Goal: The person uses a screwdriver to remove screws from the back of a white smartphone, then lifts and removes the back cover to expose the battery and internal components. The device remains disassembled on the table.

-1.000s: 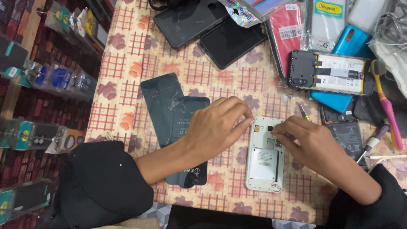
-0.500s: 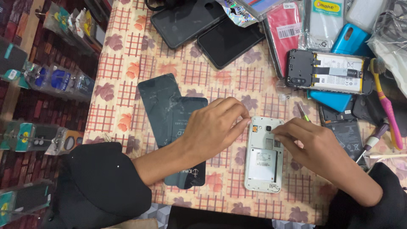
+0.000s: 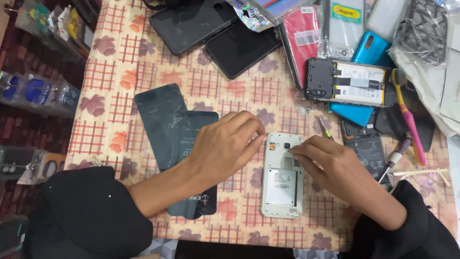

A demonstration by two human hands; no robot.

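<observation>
A white smartphone with its back cover off (image 3: 282, 175) lies face down near the front edge of a table covered in a checked, flower-printed cloth (image 3: 120, 62), between the person's two hands. The left hand (image 3: 225, 144) rests loosely curled beside it, fingertips touching the phone's upper left corner. The right hand (image 3: 335, 165) comes in from the other side, its fingers pressed together at the tips over the slot area just below the camera; whether they pinch anything small I cannot tell. Under the left forearm lie two dark glass-like rectangular panels (image 3: 165, 124), overlapping. Further back sit two black phones lying flat (image 3: 220, 33), an opened dark phone showing its battery (image 3: 347, 84), a blue phone case (image 3: 369, 48) and a pink-handled toothbrush (image 3: 407, 122). A small screwdriver (image 3: 394, 157) lies just right of the right hand.
</observation>
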